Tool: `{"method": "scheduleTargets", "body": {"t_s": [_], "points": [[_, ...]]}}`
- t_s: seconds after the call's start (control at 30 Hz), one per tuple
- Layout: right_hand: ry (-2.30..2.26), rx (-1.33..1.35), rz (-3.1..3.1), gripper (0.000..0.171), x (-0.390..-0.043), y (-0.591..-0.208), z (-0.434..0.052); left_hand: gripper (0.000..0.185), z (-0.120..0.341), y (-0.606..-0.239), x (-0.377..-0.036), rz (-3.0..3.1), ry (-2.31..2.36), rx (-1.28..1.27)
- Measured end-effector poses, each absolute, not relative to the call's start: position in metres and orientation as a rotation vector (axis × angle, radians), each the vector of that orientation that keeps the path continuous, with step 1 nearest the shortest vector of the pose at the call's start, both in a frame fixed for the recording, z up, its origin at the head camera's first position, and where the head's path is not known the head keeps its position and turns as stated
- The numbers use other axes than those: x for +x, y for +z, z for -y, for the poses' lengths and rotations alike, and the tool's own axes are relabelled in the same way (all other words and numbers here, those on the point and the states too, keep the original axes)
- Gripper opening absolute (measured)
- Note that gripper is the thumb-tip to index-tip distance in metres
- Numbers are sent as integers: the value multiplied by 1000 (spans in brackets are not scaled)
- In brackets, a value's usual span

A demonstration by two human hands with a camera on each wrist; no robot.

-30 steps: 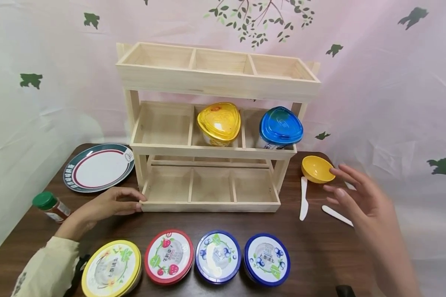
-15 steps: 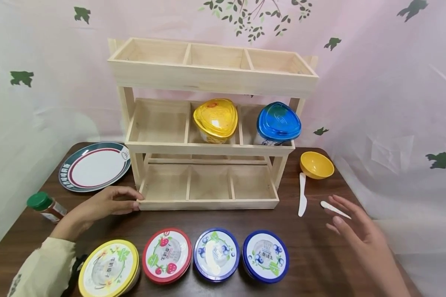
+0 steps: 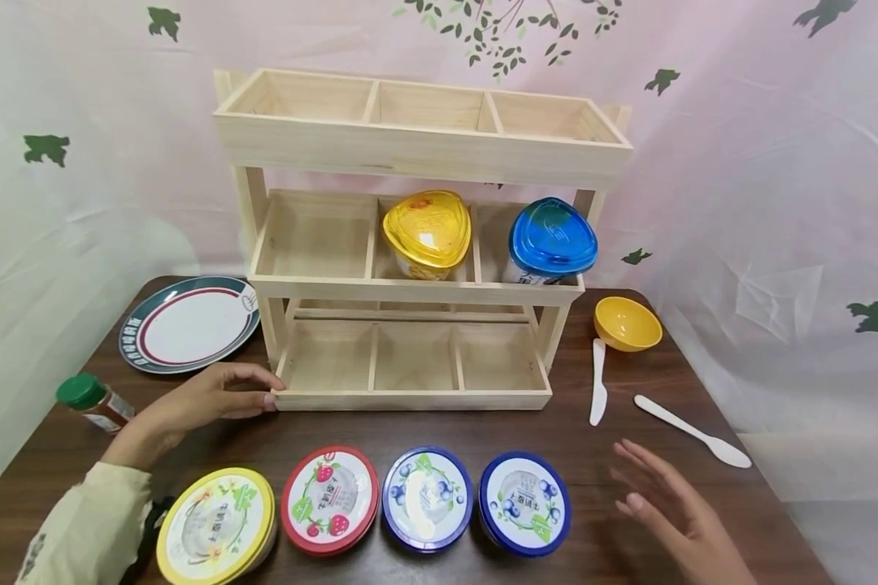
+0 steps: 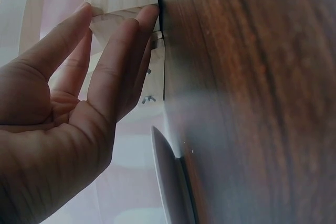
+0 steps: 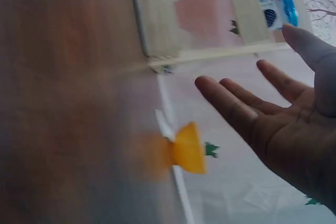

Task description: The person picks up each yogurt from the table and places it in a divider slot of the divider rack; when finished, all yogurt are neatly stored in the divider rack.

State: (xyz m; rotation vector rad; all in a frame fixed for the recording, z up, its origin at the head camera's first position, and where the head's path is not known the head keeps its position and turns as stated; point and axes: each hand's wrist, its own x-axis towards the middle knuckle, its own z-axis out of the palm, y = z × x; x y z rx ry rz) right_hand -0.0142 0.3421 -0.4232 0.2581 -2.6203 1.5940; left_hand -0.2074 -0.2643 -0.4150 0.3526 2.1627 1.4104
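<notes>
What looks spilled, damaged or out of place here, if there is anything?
Nothing looks spilled or damaged. Only the white spoon seems slightly askew: it lies diagonally on the table near the right hand, while the white knife lies almost straight toward the yellow bowl.

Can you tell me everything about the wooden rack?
The wooden rack looks like pale, plain wood with a light grain. It stands upright on the dark table. Two side posts carry three long trays, one above another, and dividers split each tray into three compartments. In the middle tray, a yellow-lidded tub sits in the center compartment and a blue-lidded tub in the right one. The person's left hand pinches the bottom tray's front left corner.
</notes>
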Motion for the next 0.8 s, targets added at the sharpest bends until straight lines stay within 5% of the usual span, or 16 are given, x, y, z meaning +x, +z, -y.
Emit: {"method": "scheduleTargets", "body": {"t_s": [0.33, 0.8], "points": [[2105, 189, 2563, 81, -1, -445, -321, 28, 265, -414, -209, -2163, 1411, 348], [2147, -4, 2709, 76, -2, -441, -294, 28, 265, -417, -209, -2141, 1426, 363]]}}
